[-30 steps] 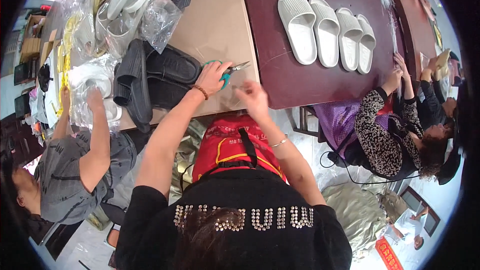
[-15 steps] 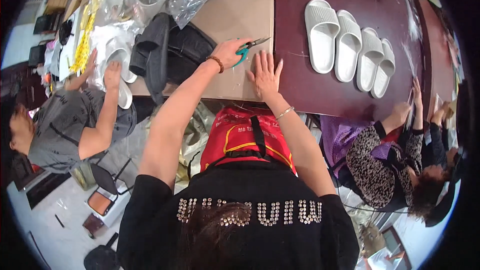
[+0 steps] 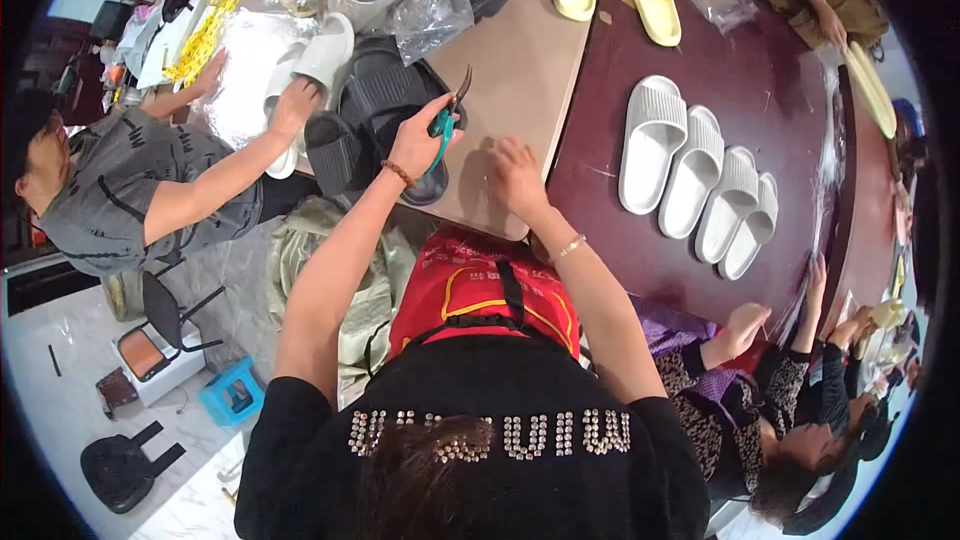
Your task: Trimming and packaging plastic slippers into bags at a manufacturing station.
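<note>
My left hand point(image 3: 413, 145) is closed round a pair of small scissors point(image 3: 449, 119) with teal handles, their dark blades pointing up and away from me. Just beyond and beside that hand lie black slide sandals point(image 3: 385, 92) on the tan board, partly hidden by it. My right hand point(image 3: 517, 175) is over the tan board point(image 3: 505, 65) near its front right corner, fingers loosely bent and a little blurred, with nothing visible in them. Four-strap row to its right: several light grey slides point(image 3: 656, 155) stand side by side on the dark red table point(image 3: 620, 105).
Yellow slides point(image 3: 652, 0) lie at the far side. Clear plastic bags point(image 3: 430, 20) and more grey slides pile up at the far left. A co-worker at the left has a hand on a pale slide point(image 3: 325, 50). Another person's hands point(image 3: 742, 332) are at the right table edge.
My left hand has drawn back left with the scissors, whose blades now point upward. My right hand's flat, spread fingers have bent. The view has shifted, showing more of the yellow slides.
</note>
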Tool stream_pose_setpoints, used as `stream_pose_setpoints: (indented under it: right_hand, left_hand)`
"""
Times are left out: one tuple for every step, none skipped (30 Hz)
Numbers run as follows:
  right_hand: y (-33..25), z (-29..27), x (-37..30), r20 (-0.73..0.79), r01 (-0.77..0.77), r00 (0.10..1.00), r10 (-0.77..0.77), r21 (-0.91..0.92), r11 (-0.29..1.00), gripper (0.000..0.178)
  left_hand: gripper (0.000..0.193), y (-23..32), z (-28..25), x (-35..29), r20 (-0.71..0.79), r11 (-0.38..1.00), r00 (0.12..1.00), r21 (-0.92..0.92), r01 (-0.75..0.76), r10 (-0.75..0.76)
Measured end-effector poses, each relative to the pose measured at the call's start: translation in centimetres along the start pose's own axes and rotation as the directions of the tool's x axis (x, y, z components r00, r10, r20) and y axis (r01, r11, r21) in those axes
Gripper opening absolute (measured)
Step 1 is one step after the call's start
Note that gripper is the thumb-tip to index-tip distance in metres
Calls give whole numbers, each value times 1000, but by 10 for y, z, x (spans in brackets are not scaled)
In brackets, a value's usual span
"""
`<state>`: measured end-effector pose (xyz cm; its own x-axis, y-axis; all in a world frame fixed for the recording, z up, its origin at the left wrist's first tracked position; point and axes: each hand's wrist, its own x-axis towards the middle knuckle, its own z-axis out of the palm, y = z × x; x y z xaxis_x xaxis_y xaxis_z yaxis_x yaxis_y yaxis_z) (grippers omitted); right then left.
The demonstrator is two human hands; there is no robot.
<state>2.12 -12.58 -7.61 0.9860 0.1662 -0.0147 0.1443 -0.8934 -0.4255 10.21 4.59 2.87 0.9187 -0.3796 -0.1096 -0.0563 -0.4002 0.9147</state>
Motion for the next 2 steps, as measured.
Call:
stream_pose_setpoints:
  right_hand:
    - [8, -6, 0, 30, -28, 999, 26, 74, 997, 57]
    - [8, -7, 4, 26, -17, 1000, 15, 68, 998, 57]
  left_hand:
    - [52, 0, -3, 1, 5, 1000, 1000, -25, 17, -17]
    - [52, 1, -6, 1, 12, 998, 999, -50, 34, -34]
